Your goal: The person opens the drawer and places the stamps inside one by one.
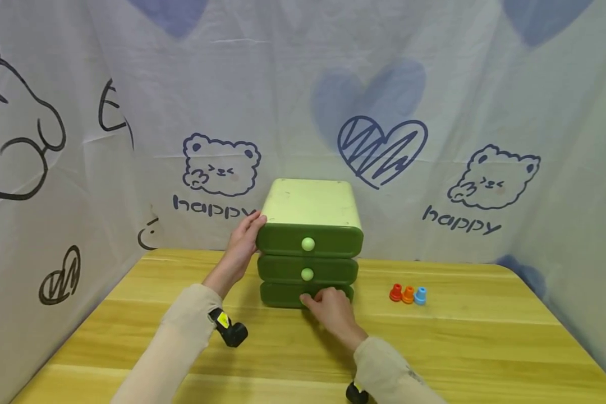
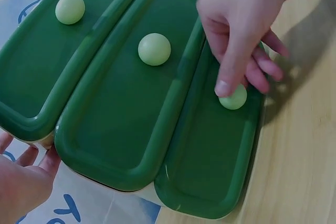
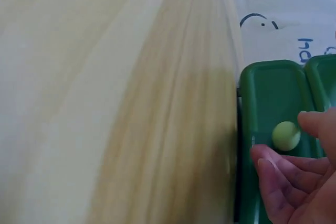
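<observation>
A small chest of drawers (image 1: 310, 202) with a pale green top and three dark green drawer fronts stands on the table; all the drawers sit closed. My left hand (image 1: 242, 241) rests against its left side near the top, fingers extended behind the top drawer's edge (image 2: 31, 124). Down at the bottom drawer (image 1: 280, 294), my right hand (image 1: 330, 311) has its thumb and fingers about the round, pale green knob (image 2: 233, 98). In the right wrist view, the thumb is at one edge of that knob and the fingers (image 3: 278, 174) lie along the other.
Three small flared pieces, red (image 1: 395, 293), orange (image 1: 408, 295) and blue (image 1: 421, 296), stand in a row right of the chest. The wooden table (image 1: 464, 336) reaches back to a printed cloth (image 1: 293, 112) hanging behind and around it.
</observation>
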`<state>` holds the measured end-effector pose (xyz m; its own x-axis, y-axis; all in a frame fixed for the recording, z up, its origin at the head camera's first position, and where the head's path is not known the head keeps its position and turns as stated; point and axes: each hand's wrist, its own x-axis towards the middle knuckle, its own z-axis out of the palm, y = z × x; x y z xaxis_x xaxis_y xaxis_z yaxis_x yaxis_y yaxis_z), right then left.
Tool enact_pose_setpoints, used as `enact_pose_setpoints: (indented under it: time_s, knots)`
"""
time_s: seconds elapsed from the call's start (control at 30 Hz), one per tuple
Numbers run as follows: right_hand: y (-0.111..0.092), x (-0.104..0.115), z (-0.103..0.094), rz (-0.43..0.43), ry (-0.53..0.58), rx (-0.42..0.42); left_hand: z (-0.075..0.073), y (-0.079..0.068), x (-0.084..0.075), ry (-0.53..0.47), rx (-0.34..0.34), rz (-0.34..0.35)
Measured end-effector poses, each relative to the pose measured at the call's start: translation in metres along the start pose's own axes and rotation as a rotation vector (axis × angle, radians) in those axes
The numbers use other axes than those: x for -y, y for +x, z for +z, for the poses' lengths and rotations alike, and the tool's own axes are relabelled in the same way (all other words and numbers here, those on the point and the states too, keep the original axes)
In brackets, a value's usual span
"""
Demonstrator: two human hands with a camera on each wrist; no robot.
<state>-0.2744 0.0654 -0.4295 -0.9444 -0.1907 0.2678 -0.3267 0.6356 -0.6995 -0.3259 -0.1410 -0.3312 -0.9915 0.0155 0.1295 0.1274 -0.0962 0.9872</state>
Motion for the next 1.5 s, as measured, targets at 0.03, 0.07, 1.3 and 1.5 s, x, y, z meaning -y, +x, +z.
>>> enact_pose_setpoints:
  time_s: [0.03,0.07,1.3,1.5]
  knots:
    - [0.000,-0.001,0.001,0.013,0.013,0.018,0.000,0.000,0.000,0.002,-0.003,-0.002]
    - [0.000,-0.002,0.002,0.023,0.031,0.031,0.000,0.000,0.000,0.002,-0.006,-0.002]
    - [-0.007,-0.002,0.010,0.072,0.282,0.068,-0.001,-0.004,0.001,0.098,-0.055,0.008]
    - [-0.008,-0.002,0.010,0.058,0.245,0.061,0.001,-0.004,0.001,0.089,-0.046,0.001]
